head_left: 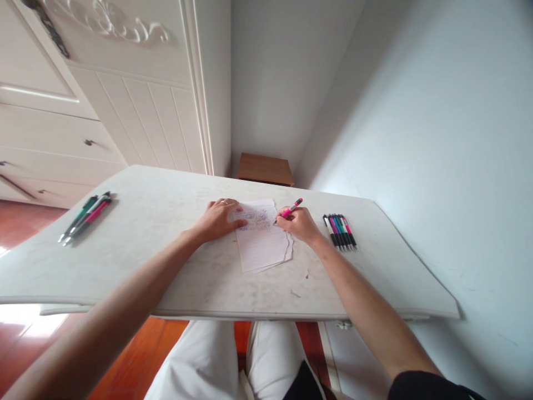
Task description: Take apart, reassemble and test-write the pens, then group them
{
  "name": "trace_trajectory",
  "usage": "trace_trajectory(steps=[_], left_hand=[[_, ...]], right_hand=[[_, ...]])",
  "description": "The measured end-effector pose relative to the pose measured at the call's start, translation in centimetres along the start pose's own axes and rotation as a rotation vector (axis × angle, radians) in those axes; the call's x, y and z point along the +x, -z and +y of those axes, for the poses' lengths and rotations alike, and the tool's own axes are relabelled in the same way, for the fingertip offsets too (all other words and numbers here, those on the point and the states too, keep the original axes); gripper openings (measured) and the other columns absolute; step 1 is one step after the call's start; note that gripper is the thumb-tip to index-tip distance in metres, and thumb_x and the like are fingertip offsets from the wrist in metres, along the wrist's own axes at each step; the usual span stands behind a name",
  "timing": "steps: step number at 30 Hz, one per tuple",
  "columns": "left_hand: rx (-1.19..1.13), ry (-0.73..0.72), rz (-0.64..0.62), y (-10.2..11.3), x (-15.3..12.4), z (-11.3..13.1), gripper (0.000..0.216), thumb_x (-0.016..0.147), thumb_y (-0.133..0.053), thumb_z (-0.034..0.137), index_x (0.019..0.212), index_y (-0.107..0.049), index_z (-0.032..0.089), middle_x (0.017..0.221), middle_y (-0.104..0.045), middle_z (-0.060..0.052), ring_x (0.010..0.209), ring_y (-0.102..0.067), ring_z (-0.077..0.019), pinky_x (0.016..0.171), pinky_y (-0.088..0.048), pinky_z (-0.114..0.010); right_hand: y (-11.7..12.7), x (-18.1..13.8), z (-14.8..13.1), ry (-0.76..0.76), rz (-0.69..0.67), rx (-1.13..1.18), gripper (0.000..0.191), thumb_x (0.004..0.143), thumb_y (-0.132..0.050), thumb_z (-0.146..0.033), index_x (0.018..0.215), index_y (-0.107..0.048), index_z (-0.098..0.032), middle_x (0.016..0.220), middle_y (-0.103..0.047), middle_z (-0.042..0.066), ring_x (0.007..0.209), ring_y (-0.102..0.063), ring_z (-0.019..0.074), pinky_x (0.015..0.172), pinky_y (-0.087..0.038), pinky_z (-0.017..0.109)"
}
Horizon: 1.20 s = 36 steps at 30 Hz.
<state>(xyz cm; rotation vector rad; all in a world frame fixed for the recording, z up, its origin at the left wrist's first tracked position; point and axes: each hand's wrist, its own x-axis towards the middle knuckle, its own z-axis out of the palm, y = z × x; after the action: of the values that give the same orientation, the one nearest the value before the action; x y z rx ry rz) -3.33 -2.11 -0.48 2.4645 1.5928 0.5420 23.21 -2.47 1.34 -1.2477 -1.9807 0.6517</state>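
A pink pen (292,207) is gripped in my right hand (300,224), its tip down at the right side of the paper. The paper (262,250) is a small lined stack with torn right edges; dark scribbled writing covers its upper part. My left hand (220,219) lies on the paper's upper left edge, fingers stretched out and thumb over the sheet, with a ring on one finger. To the right of my right hand, several pens (340,232) with black grips lie side by side in a row.
A few more pens (87,216), green, dark and pink, lie at the left end of the white table (166,189). Small scraps (295,293) are near its front edge. Behind stand a white cabinet (154,111) and a low brown wooden stand (265,168). A wall (437,139) borders the right.
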Motion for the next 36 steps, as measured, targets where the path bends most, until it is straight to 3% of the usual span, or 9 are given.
trace_trajectory(steps=[9,14,22,36], left_hand=[[0.000,0.011,0.011,-0.17,0.02,-0.06,0.049,0.086,-0.053,0.061,0.117,-0.066,0.025,0.133,-0.061,-0.008,0.126,-0.051,-0.0307,0.105,-0.036,-0.045],[-0.005,0.005,0.018,-0.28,0.06,-0.19,0.049,0.086,-0.054,0.061,0.116,-0.066,0.025,0.133,-0.061,-0.008,0.127,-0.050,-0.0305,0.105,-0.036,-0.045],[-0.013,0.026,0.007,-0.09,-0.01,-0.03,0.049,0.086,-0.054,0.062,0.116,-0.066,0.025,0.133,-0.061,-0.009,0.126,-0.051,-0.0304,0.105,-0.036,-0.045],[-0.004,0.003,0.008,-0.11,0.02,-0.26,0.049,0.086,-0.053,0.062,0.116,-0.066,0.026,0.134,-0.061,-0.008,0.127,-0.050,-0.0305,0.105,-0.036,-0.045]], right_hand=[[-0.03,-0.09,-0.12,0.017,0.010,-0.031,0.016,0.073,-0.058,-0.024,0.066,-0.069,-0.014,0.056,-0.061,0.000,0.055,-0.056,0.0129,0.054,-0.040,0.022],[-0.14,-0.11,0.26,-0.004,-0.051,0.040,0.014,0.072,-0.059,-0.023,0.066,-0.068,-0.015,0.058,-0.063,0.000,0.053,-0.056,0.0125,0.051,-0.040,0.022],[-0.09,0.07,0.28,-0.090,0.025,0.129,0.017,0.073,-0.057,-0.028,0.069,-0.068,-0.015,0.057,-0.063,0.001,0.048,-0.057,0.0133,0.048,-0.042,0.022],[-0.05,-0.12,-0.33,-0.071,0.055,-0.034,0.019,0.070,-0.055,-0.027,0.061,-0.065,-0.014,0.051,-0.056,0.001,0.051,-0.052,0.0127,0.052,-0.037,0.023]])
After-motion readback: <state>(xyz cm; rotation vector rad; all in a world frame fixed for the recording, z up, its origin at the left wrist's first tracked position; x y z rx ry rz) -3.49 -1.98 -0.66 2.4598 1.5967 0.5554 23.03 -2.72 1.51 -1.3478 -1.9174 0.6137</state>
